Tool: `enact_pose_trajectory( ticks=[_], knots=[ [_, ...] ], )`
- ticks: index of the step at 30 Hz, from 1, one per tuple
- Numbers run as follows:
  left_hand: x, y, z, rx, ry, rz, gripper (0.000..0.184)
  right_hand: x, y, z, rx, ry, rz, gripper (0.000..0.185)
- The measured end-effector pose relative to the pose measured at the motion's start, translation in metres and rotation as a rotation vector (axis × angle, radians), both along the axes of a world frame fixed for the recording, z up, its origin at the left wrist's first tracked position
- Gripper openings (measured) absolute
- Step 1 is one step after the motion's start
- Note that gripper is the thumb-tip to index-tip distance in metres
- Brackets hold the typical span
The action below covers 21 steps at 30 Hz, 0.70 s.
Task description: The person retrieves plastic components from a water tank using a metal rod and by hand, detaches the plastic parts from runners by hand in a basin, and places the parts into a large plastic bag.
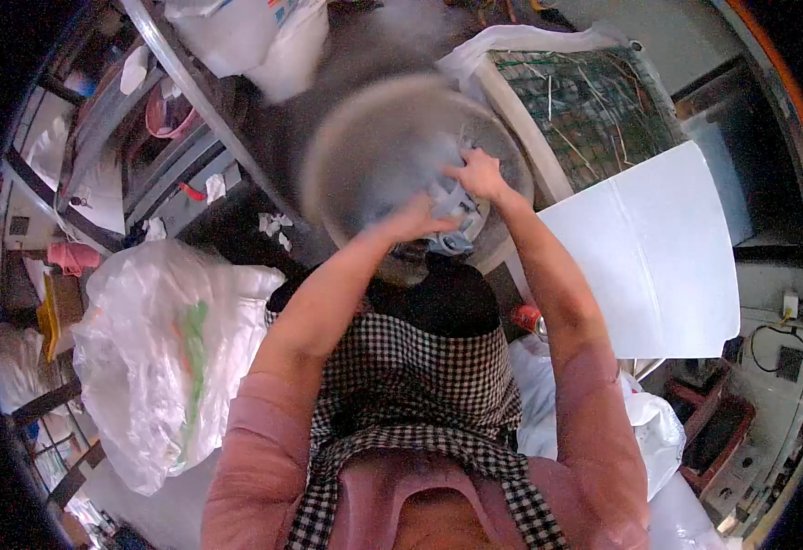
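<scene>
A large round basin (337, 137) stands in front of my knees, its inside hazy and blurred. Low in it, towards its right side, lie grey and white pieces (452, 197), too unclear to name. My left hand (411, 220) is over the left side of these pieces, smeared by motion, with the thumb pointing right. At their upper right is my right hand (478, 174), its fingers bent down against something I cannot make out. A bluish-grey piece (452, 243) lies just below my hands, at the basin's near edge.
A clear plastic bag (145, 357) bulges at the left. On the right are a white board (644, 257), a frame with green mesh (585, 115), a red can (528, 319) and white bags (649, 422). A metal bar (209, 105) slants across the upper left.
</scene>
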<state>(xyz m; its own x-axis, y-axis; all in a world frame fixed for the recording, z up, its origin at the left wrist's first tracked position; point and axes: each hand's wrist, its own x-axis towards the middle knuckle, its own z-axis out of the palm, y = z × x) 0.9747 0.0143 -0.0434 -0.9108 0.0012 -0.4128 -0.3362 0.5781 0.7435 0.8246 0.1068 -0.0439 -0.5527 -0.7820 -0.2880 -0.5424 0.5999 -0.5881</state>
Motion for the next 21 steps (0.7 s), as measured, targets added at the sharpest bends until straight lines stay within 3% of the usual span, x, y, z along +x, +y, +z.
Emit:
enact_pose_trajectory(
  ticks=[2,5,7,9,11,12,14,15,17,18,20,21],
  knots=[
    [0.002,-0.009,-0.028,-0.101,0.296,0.032,0.051,0.002,-0.002,-0.019,0.013,0.260,0.031,0.066],
    [0.003,-0.028,-0.014,-0.045,0.323,-0.023,0.052,0.002,-0.007,-0.008,-0.010,0.293,0.030,0.063],
    [-0.006,-0.034,0.009,-0.274,-0.065,-0.111,0.049,0.011,-0.011,-0.023,-0.114,0.371,-0.055,0.061],
    [0.002,-0.036,0.018,-0.456,0.088,-0.099,0.047,0.026,-0.014,-0.034,-0.215,0.436,-0.138,0.059],
    [0.011,-0.032,0.040,-0.563,0.229,-0.050,0.045,0.039,-0.019,-0.028,-0.218,-0.046,-0.418,0.037],
    [0.012,-0.033,0.044,-0.633,0.163,-0.107,0.043,0.041,-0.019,-0.036,-0.218,-0.054,-0.415,0.037],
    [0.014,-0.037,0.048,-0.703,0.091,-0.159,0.041,0.045,-0.019,-0.058,-0.389,-0.125,-0.402,0.056],
    [0.015,-0.039,0.048,-0.638,0.011,-0.149,0.039,0.048,-0.020,-0.060,-0.388,-0.132,-0.399,0.056],
    [0.021,-0.046,0.049,-0.570,-0.075,-0.136,0.037,0.058,-0.021,-0.065,-0.566,0.277,-0.271,0.052],
    [0.026,-0.051,0.049,-0.609,-0.075,-0.124,0.037,0.059,-0.020,-0.069,-0.564,0.270,-0.265,0.052],
    [0.035,-0.058,0.070,-0.714,-0.094,-0.101,0.041,0.048,-0.021,-0.084,-0.249,0.246,-0.166,0.045],
    [0.044,-0.064,0.075,-0.743,-0.080,-0.049,0.043,0.039,-0.020,-0.092,-0.254,0.247,-0.158,0.045]
  ],
)
